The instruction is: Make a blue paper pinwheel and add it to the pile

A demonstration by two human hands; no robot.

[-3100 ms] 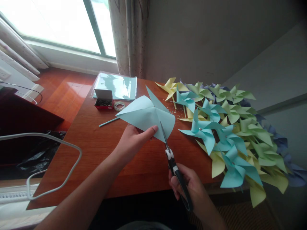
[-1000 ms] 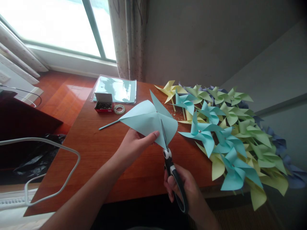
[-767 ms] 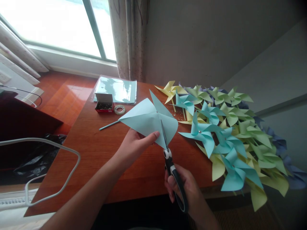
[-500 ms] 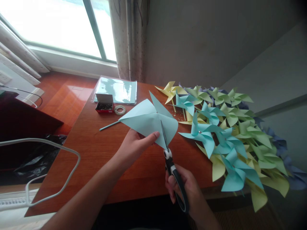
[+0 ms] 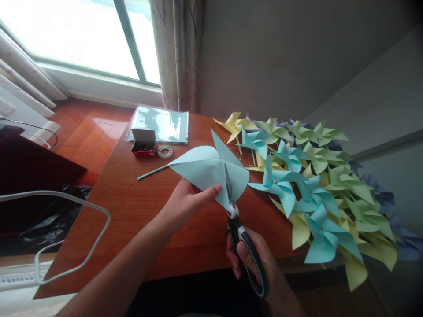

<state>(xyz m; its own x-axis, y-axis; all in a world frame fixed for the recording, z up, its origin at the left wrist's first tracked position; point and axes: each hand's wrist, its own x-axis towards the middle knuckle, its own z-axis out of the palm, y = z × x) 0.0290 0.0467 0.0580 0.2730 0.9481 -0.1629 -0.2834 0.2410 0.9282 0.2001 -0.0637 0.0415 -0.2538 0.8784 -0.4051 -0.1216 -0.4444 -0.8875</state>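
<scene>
Pale blue paper [image 5: 205, 169], a folded sheet with creases meeting near its middle and one pointed flap standing up at its 1 o'clock corner, is held above the table [image 5: 139, 211] by the left hand [image 5: 185, 202]. That hand is pinched on the sheet's near edge, thumb on top and fingers underneath. The right hand [image 5: 253, 259] is closed around the black handles of the scissors [image 5: 236, 215], at 5 o'clock from the paper. The blades point up and away, and they lie over the sheet from its near edge, close to the thumb tip. Whether the blades are apart or together cannot be told from here.

At 11 o'clock from the paper, a small red box [image 5: 143, 143] sits with its lid up, holding a heap of small dark metal bits; too small to name. Just beside it at 3 o'clock lies a roll of tape [image 5: 164, 151]. Behind both rests a clear sleeve [image 5: 161, 124] with pale blue sheets inside. A thin blue stick [image 5: 152, 171] lies on the wood at 9 o'clock from the paper.

At 3 o'clock a crowd of pinwheels [image 5: 310, 185] in blue, green, yellow and purple overlaps across the table's far side and over its edge. A white cord [image 5: 82, 207] loops off the table at 8 o'clock.
</scene>
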